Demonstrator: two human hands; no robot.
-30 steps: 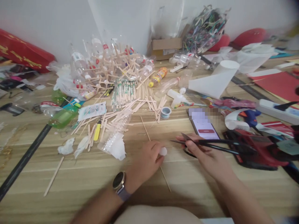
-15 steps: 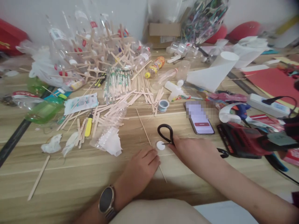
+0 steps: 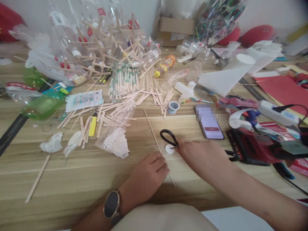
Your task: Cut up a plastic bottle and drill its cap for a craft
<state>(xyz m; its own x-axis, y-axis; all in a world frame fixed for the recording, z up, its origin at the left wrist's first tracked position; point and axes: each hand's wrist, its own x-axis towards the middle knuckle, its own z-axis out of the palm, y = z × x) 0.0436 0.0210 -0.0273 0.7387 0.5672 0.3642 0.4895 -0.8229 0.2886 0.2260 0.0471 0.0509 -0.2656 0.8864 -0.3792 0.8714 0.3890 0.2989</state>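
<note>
Right hand (image 3: 192, 154) clenches scissors (image 3: 175, 143), tip at the white cap (image 3: 168, 149), any hole unseen; the unattached stick (image 3: 152, 131) lies under the left hand (image 3: 152, 170), its grip unclear from here.

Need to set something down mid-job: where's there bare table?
A wide patch: between the lone flat stick at left and the watch. A narrower one: between the clear bottle and the skewer. Crowded: the back, with heaped bottles and wrapped sticks, and beyond the right hand, around the phone and red tool.
</note>
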